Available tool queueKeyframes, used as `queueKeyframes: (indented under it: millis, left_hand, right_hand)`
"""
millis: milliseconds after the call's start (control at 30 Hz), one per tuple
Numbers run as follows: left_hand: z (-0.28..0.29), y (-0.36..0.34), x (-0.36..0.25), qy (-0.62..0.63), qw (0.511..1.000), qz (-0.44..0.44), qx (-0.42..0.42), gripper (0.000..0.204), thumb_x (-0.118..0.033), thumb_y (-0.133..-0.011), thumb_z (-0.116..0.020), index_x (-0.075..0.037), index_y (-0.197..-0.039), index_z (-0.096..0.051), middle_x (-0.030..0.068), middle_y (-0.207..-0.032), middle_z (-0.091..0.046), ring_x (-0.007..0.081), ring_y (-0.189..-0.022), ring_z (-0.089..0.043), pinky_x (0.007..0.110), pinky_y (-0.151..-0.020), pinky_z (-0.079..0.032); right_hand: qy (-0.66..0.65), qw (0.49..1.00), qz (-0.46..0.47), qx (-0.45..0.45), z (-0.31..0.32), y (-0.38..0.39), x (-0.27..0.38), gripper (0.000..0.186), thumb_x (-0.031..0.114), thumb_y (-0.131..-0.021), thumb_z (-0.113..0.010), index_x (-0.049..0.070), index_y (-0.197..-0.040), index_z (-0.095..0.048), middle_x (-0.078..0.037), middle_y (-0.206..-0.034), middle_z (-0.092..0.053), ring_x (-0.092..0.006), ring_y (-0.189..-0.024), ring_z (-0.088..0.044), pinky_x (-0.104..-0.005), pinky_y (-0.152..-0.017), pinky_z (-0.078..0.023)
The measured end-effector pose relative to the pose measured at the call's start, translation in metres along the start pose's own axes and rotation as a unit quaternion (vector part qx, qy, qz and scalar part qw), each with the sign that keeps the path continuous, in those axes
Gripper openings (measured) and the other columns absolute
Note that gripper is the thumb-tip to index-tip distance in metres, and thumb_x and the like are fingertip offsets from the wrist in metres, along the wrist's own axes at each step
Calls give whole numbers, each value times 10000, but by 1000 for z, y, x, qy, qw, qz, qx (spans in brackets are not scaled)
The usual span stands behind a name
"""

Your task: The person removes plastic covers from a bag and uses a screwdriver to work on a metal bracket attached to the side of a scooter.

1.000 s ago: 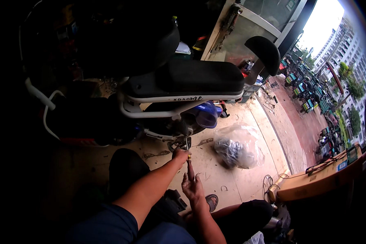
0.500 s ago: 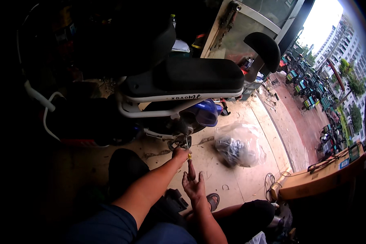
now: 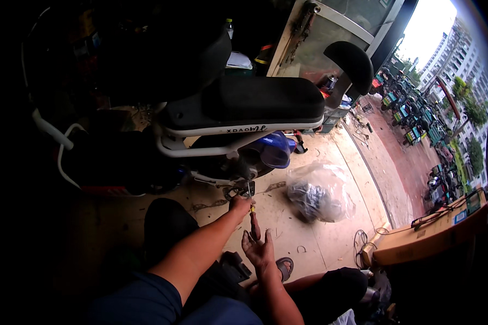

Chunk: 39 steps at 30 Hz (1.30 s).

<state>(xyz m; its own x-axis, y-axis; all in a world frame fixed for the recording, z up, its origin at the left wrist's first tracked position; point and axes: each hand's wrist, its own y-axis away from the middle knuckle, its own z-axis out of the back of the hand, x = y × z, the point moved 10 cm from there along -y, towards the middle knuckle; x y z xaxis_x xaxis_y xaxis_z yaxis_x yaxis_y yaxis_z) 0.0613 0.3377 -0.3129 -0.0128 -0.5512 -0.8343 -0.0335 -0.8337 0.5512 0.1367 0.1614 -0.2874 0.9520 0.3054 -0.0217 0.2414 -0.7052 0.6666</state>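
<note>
My left hand (image 3: 241, 204) still grips the screwdriver (image 3: 253, 221) under the scooter (image 3: 244, 108); right hand (image 3: 259, 249) remains open, empty, unmoved.

dim interior, deep shadow left | daylight glare upper right | fisheye bending, black vignette at edges

A clear plastic bag (image 3: 320, 192) of dark parts lies on the floor.
</note>
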Motion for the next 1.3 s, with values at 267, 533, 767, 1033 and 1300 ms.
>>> queueKeyframes:
  millis: [267,533,767,1033,1300]
  left_hand:
    - [0,-1,0,6,1000,2,6,210,-191,-900,-646,-20,-870,-765,83,-782,-734,178,-692,-680,325,-650,-528]
    - [-7,-3,4,21,1000,7,12,230,-269,-854,-711,-42,-826,-735,37,-703,-668,139,-572,-558,309,-546,-428]
    - [-5,7,-7,5,1000,-2,-5,229,-235,-830,-705,-12,-807,-756,79,-735,-718,180,-639,-661,344,-633,-518]
    - [1,12,-13,22,1000,1,5,271,-245,-889,-668,6,-893,-770,88,-746,-730,176,-670,-677,317,-654,-529]
    - [4,-1,-2,-19,1000,-11,2,257,-280,-896,-679,-36,-894,-759,44,-761,-701,135,-625,-584,298,-579,-444]
  right_hand:
    - [209,971,105,-48,8,1,17,434,334,-1035,-543,98,-1399,-537,-40,-1149,-621,-187,-1096,-549,-324,-971,-470]
    - [123,986,102,-41,1,7,20,474,285,-992,-629,4,-1357,-514,-79,-1129,-615,-215,-1042,-571,-356,-944,-508]
    - [46,996,30,-71,12,7,10,507,230,-971,-668,26,-1376,-441,-137,-1183,-586,-269,-1086,-602,-404,-959,-521]
    - [55,994,40,-83,4,11,7,441,216,-1001,-623,55,-1389,-488,-98,-1232,-583,-204,-1083,-575,-353,-998,-477]
    - [93,990,40,-97,-11,18,1,382,193,-1031,-547,9,-1363,-509,-57,-1245,-563,-168,-1068,-556,-299,-960,-473]
